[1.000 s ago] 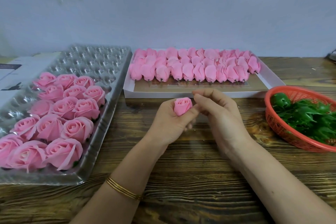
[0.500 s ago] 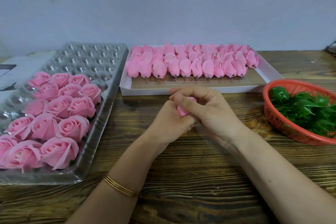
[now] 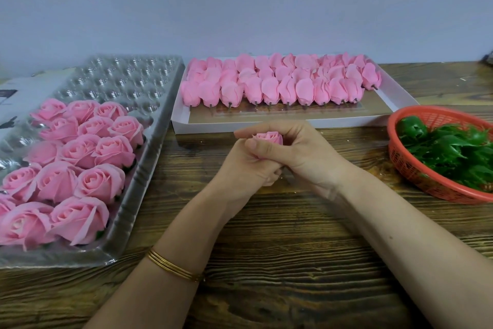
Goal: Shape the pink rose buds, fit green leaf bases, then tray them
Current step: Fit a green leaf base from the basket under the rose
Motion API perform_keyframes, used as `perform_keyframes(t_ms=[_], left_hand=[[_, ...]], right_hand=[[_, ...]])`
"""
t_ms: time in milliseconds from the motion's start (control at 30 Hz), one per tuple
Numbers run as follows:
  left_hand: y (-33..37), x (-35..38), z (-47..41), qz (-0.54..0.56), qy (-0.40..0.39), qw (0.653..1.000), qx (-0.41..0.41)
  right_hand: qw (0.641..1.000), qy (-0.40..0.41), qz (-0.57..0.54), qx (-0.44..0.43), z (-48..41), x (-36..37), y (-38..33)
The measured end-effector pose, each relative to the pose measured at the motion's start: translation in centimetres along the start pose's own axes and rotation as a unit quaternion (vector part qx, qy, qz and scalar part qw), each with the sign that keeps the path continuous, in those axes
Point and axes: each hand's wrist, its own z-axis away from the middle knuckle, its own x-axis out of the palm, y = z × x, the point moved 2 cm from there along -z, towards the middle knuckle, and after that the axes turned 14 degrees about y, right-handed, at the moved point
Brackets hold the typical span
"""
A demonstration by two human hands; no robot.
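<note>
A person is shaping 1 bud (image 3: pixel 268 138) just in front of the box (image 3: pixel 240 126), a little above the tabletop (image 3: pixel 266 262). The left hand (image 3: pixel 240 166) is gripping the bud's lower part from beneath. The right hand (image 3: pixel 301 152) is curling its fingers (image 3: pixel 261 130) round it, with the index lying over the top edge and the thumb pressing the near petal. Only the crown of the bud is showing between them.

The petals look thin and soft, so I am judging that light pressure is what is wanted here. The thumb should be rolling 1 outer petal outward at a time while the left hand is turning the bud, so that it is opening evenly. Holding it low would be sparing the tight centre from crushing. The aim is the look of the roses (image 3: pixel 80 150) already trayed.

Counting: 2 hands are sharing 1 bud. Left of the box, 1 tray (image 3: pixel 133 80) is carrying 15 roses in 5 rows of 3, with 1 partly out of view. Inside the box, buds (image 3: pixel 269 91) are lying in 3 overlapping rows. The front row is showing about 11, and the rows behind are overlapping too much to count. Right of the box, 1 basket (image 3: pixel 394 152) is holding leaf bases (image 3: pixel 448 152), too tangled to number.
</note>
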Motion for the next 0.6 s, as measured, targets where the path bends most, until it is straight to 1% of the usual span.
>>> perform_keyframes(t_ms=[167, 267, 400, 533, 600], left_hand=[[0.0, 0.0, 0.1, -0.008, 0.006, 1.0, 0.011], [-0.1, -0.1, 0.1, -0.016, 0.009, 1.0, 0.008], [0.1, -0.1, 0.2, 0.008, -0.017, 1.0, 0.006], [0.4, -0.1, 0.4, -0.006, -0.034, 0.999, 0.02], [0.4, 0.0, 0.5, -0.009, -0.035, 0.999, 0.023]], right_hand=[[1.0, -0.011, 0.023, -0.013, -0.3, -0.4, 0.8], [0.997, -0.033, 0.07, -0.023, -0.2, -0.7, 0.7], [0.986, -0.047, 0.153, -0.035, 0.2, -1.0, 0.2], [0.973, -0.041, 0.224, -0.048, 0.5, -1.1, 0.0], [0.973, -0.02, 0.225, -0.049, 0.6, -1.3, 0.0]])
